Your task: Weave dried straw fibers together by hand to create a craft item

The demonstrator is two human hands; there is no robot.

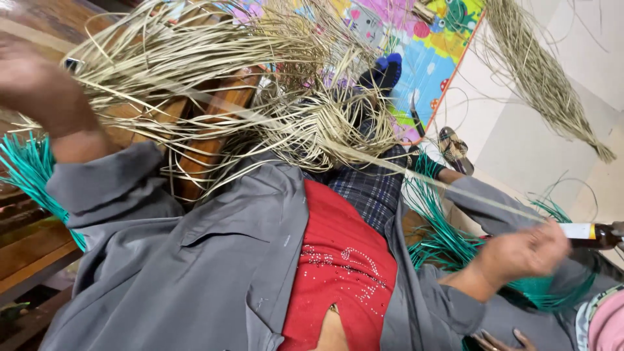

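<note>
1. Head view: I see a half-woven mat of pale straw strips point(325, 123) lying across the person's lap and legs. A small woven patch sits near the middle, with many loose strips fanning outward, unwoven.
2. The right hand point(523, 250) is closed, pinching one long pale strip point(455, 192) pulled taut from the weave toward the lower right.
3. The left hand point(36, 84) is raised at upper left, blurred; I cannot tell whether it is open or closed. Loose strips lie just beside it.
4. Teal strips point(439, 234) lie bunched near the right hand, more at the far left edge.
5. A brown bottle point(595, 235) lies just beyond the right hand. A spare straw bundle point(546, 78) rests on the floor, and a colourful play mat point(422, 39) lies past the legs.
6. My judgement: the weaving is at an early stage; most strips remain to be worked in.
</note>
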